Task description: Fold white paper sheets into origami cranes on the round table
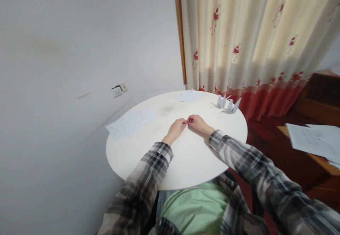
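Note:
Over the middle of a round white table [186, 164], my left hand [176, 128] and my right hand [198, 123] meet at the fingertips. Both are closed in a pinch on a small piece of white paper [186, 123], mostly hidden by the fingers. Its folded shape is too small to make out. Beyond my right hand, near the table's right edge, stand folded paper cranes [232, 106]. Loose white sheets of paper [132, 122] lie to the left of my left hand.
More white paper [191, 95] lies at the table's far edge. A wall with a power socket [117, 91] borders the left side. A flowered curtain [247, 36] hangs behind the table. At right, printed sheets [313, 139] rest on a wooden piece of furniture.

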`<state>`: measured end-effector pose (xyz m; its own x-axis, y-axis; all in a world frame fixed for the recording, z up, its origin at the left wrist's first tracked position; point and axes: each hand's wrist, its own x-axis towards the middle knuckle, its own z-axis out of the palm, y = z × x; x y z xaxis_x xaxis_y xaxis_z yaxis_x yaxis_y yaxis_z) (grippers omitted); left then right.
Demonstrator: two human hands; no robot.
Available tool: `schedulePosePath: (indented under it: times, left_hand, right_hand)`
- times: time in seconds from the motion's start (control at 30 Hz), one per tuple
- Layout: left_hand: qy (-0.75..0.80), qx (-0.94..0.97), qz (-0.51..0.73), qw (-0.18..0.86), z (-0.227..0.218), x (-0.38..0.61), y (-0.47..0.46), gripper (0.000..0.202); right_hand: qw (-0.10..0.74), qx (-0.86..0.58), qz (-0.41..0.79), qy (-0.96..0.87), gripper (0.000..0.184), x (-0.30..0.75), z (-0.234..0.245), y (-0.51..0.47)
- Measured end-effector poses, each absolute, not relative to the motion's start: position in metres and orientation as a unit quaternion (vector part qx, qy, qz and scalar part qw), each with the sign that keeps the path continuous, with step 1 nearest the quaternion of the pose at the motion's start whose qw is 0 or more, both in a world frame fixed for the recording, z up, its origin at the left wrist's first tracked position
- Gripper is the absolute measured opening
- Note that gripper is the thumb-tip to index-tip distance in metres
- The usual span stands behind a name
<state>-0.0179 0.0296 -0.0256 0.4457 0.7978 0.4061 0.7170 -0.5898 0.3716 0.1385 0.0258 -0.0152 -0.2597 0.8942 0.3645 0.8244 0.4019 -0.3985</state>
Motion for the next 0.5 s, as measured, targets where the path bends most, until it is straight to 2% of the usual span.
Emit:
schedulePosePath:
  times: [0.5]
  left_hand:
    - [0.438, 0.851, 0.284, 0.058, -0.0272, -0.0183, 0.0310, 0.012]
  right_hand:
    - [0.293, -0.536, 0.084, -0.788, 0.019, 0.1383, -0.0152, 0.0250]
